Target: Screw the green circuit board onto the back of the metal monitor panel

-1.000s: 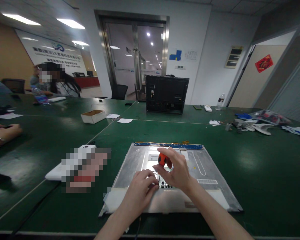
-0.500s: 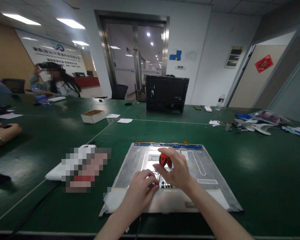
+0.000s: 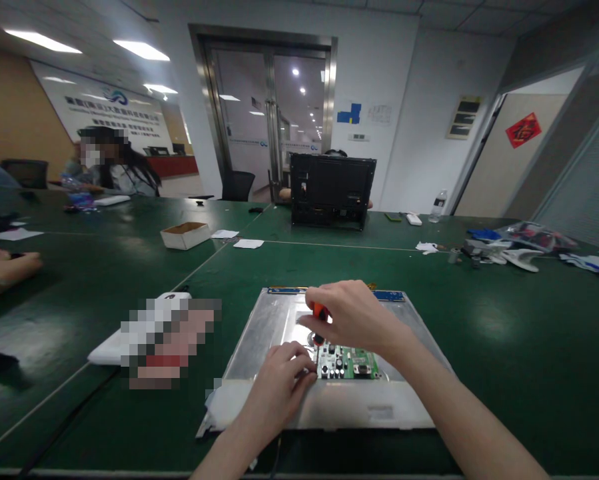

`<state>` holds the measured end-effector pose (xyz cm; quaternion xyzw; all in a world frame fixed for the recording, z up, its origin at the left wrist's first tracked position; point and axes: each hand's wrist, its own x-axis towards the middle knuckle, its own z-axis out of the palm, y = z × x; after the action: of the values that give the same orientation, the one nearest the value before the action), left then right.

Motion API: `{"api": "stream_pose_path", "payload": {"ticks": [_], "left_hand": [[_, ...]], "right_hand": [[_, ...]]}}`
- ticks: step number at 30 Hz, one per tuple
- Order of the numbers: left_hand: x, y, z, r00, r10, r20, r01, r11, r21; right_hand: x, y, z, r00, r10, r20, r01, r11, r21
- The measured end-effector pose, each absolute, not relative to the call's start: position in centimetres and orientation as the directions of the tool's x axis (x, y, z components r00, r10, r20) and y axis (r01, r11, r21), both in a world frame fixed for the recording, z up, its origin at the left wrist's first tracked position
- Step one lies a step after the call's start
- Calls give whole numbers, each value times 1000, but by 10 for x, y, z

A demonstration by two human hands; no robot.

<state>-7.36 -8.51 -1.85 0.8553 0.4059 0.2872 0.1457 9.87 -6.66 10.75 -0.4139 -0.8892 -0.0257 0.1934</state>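
Head view: right hand (image 3: pixel 352 317) closed round an orange-handled screwdriver (image 3: pixel 319 312), tip down near the far-left corner of a green circuit board (image 3: pixel 348 362). Left hand (image 3: pixel 282 375), fingers curled, nothing gripped, presses the metal panel (image 3: pixel 259 337) just left of the board. Board sits near-centre on the panel, panel on the green table (image 3: pixel 504 347). Risk, as judged: a tilted driver could slip and gouge components. Open tabletop right; blurred white item (image 3: pixel 144 337) crowds left.
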Motion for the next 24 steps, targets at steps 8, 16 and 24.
{"api": "stream_pose_path", "payload": {"ticks": [8, 16, 24], "left_hand": [[-75, -82, -27, 486, 767, 419, 615, -641, 459], [-75, -85, -20, 503, 787, 357, 623, -617, 482], [-75, -87, -17, 508, 768, 390, 610, -641, 466]], "right_hand": [[88, -80, 130, -678, 704, 213, 722, 691, 13], [101, -79, 132, -642, 746, 178, 758, 652, 1], [102, -81, 133, -690, 710, 139, 713, 700, -32]]}}
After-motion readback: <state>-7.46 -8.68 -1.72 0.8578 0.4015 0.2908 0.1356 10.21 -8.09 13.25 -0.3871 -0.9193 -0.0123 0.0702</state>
